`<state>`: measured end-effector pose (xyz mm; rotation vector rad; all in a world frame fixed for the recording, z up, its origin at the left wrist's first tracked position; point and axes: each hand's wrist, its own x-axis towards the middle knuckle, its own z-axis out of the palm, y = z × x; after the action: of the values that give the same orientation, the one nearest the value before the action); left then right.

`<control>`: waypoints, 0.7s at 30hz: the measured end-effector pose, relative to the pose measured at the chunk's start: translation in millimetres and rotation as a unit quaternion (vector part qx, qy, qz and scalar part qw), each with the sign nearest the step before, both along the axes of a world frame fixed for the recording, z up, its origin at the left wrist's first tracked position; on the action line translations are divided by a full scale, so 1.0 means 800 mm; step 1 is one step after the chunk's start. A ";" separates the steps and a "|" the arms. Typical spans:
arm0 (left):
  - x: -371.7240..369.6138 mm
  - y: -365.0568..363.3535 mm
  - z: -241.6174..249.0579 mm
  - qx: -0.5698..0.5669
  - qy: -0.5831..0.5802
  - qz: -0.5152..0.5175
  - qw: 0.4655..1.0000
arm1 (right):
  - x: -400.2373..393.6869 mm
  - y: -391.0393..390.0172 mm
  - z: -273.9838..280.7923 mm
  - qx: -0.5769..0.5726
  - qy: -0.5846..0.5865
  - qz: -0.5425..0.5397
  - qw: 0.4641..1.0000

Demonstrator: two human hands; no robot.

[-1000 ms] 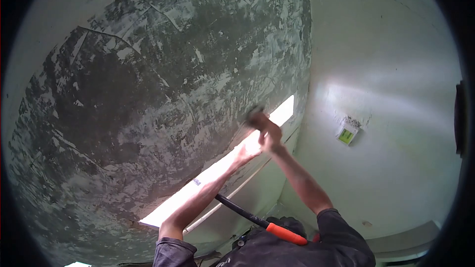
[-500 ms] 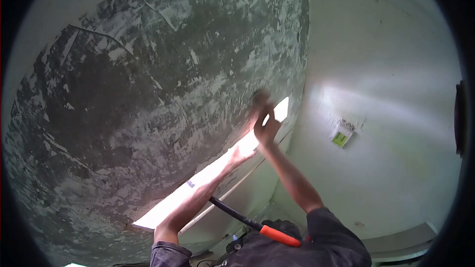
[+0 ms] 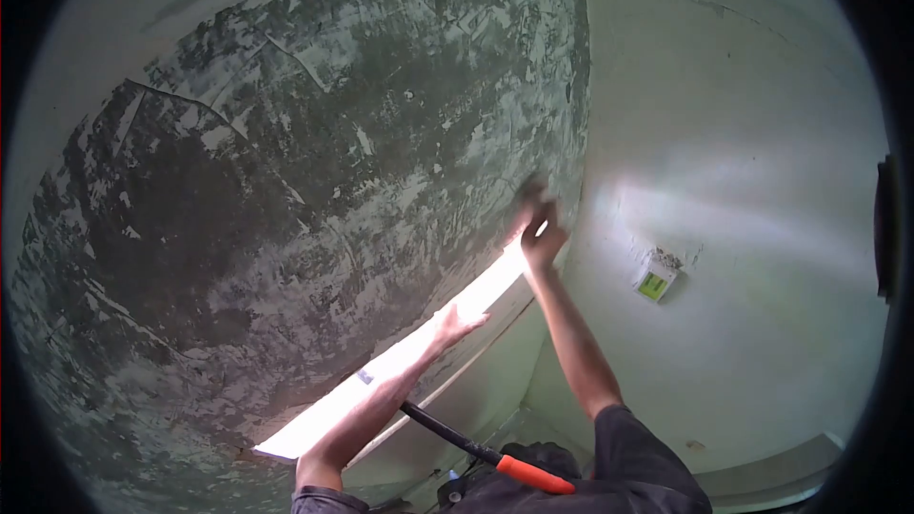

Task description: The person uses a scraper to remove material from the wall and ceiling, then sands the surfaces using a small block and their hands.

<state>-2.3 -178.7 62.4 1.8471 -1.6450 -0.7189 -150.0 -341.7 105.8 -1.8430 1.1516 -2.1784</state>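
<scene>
A long, glaring white strip point(image 3: 505, 281) runs diagonally along the lower edge of the patchy grey wall point(image 3: 381, 181). My left hand point(image 3: 455, 326) lies against the strip near its middle, fingers stretched out. A small grey patch point(image 3: 366, 377) shows on the strip beside my left forearm. My right hand point(image 3: 543, 240) is at the strip's upper right end, thumb and fingers curled toward each other with a bright gap between them. What they pinch, if anything, is too blurred to make out. Under my left arm, a black rod point(image 3: 452, 433) with an orange grip point(image 3: 535, 475) reaches toward my chest.
A pale wall point(image 3: 743, 152) meets the patchy wall at a corner on the right. On it is a small white box point(image 3: 657, 278) with a green-yellow face and broken plaster above. A thin pale ledge point(image 3: 447, 362) runs below the strip. A dark object point(image 3: 885, 228) stands at the far right.
My right hand has moved right and slightly down toward the corner, over the strip's far end. My left hand stays on the strip. The view has shifted slightly.
</scene>
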 end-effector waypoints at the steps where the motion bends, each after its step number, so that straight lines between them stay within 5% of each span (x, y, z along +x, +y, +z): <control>1: 0.001 0.000 -0.003 0.002 0.001 -0.001 1.000 | -0.017 -0.023 0.037 0.001 -0.055 -0.028 0.998; 4: 0.006 -0.014 -0.015 0.054 -0.011 0.028 0.998 | 0.020 0.050 0.041 0.000 -0.072 0.011 0.997; 5: 0.007 -0.015 -0.025 -0.069 0.065 -0.034 0.995 | 0.031 0.081 0.007 -0.003 -0.008 0.055 0.998; 6: 0.007 -0.016 -0.035 -0.189 0.141 -0.095 0.967 | 0.023 0.119 0.041 -0.173 0.052 0.120 0.976; 8: 0.005 -0.003 -0.021 -0.086 0.081 -0.057 0.991 | 0.013 0.054 0.006 -0.191 0.005 0.187 0.964; 9: 0.002 -0.001 -0.014 -0.070 0.088 -0.037 0.993 | -0.001 0.004 -0.018 0.030 0.051 0.033 0.998; 10: -0.001 0.003 -0.007 -0.053 0.095 -0.018 0.994 | -0.013 -0.039 -0.005 0.080 -0.055 -0.004 0.995; 12: -0.013 0.020 0.025 -0.007 0.045 -0.009 0.999 | -0.026 -0.027 0.029 0.028 -0.144 0.022 0.989; 14: -0.011 0.009 0.045 0.020 -0.014 -0.002 1.000 | 0.000 0.002 0.018 -0.052 -0.062 -0.026 0.996; 15: -0.010 0.010 0.034 0.006 0.005 -0.005 1.000 | 0.005 0.045 0.002 0.037 -0.005 0.038 0.999; 16: -0.009 0.011 0.027 -0.003 0.023 -0.008 1.000 | -0.001 0.074 0.017 -0.066 0.027 0.099 0.993; 18: -0.010 0.011 0.031 0.007 0.002 -0.010 1.000 | -0.011 -0.008 -0.024 -0.109 0.005 0.031 0.994; 19: -0.010 0.012 0.027 -0.030 0.013 -0.007 0.999 | -0.032 -0.040 -0.015 0.179 0.020 -0.015 0.983; 21: -0.011 0.015 0.018 -0.067 0.027 -0.005 0.997 | -0.036 -0.051 0.008 0.115 -0.030 -0.021 0.993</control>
<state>-11.4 -166.3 76.9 1.7119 -1.6296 -0.6405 -178.6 -382.6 112.0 -1.6636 1.3742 -2.0078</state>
